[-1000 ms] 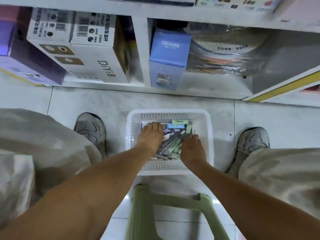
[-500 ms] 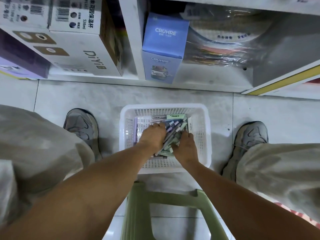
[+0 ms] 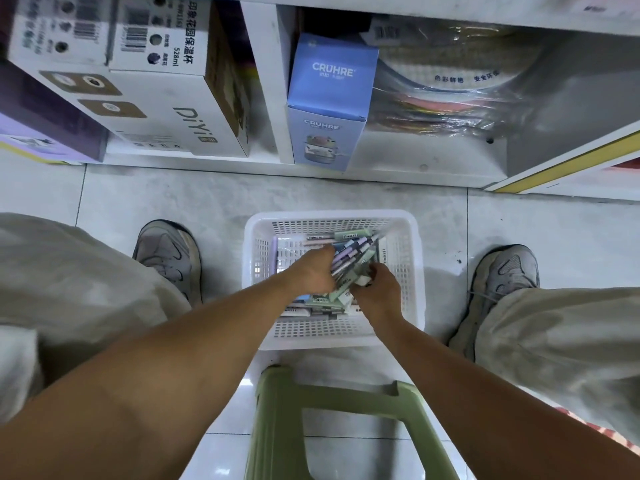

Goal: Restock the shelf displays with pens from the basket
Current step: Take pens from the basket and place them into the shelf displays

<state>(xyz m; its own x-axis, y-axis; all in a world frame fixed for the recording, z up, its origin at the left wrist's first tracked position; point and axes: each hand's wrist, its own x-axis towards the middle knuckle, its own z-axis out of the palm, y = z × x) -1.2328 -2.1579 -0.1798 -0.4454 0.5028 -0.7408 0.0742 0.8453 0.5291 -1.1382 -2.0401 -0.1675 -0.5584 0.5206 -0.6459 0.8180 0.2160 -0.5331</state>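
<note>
Head view: left hand (image 3: 313, 271) and right hand (image 3: 379, 292) together clutch a bundle of pens (image 3: 353, 258) inside the white basket (image 3: 414, 271) on the floor. More packs lie beneath. A green stool (image 3: 277, 427) stands nearer, shoes either side. The bundle sits higher than half a second ago.

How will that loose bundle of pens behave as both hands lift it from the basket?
The pens are thin, smooth, unbound sticks fanned between the left hand and right hand, so some will likely slide out. Probably light and stiff. Any dropped should fall into the white basket.
</note>
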